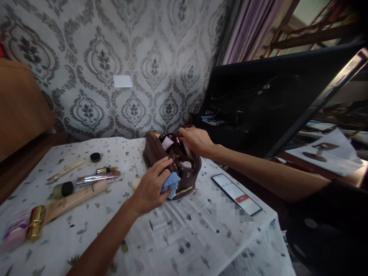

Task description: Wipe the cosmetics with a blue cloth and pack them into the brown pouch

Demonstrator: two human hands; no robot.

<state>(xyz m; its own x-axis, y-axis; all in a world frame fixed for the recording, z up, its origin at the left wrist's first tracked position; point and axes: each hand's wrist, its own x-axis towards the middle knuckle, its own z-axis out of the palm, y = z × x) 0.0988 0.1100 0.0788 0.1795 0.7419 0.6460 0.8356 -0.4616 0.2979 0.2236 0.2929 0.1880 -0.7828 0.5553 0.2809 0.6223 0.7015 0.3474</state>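
Observation:
A brown makeup bag (155, 151) stands unzipped on the table, with several small items inside, among them a pale lilac one (167, 143). My left hand (152, 186) is closed on a crumpled blue cloth (172, 183), its fingers resting against the bag's near left rim. At the far right rim, my right hand (197, 140) grips the edge of the bag's opening; its fingertips are partly hidden. A pale rounded object (136, 183) lies beside my left hand, half covered by it.
On the left of the patterned tablecloth (184, 234) lie a beige tube (76, 201), a silver tube (97, 178), a green-tinted bottle (61, 190), a gold-capped pink bottle (17, 234) and a black lid (95, 157). A phone (237, 194) lies on the right, near a large black screen (273, 99).

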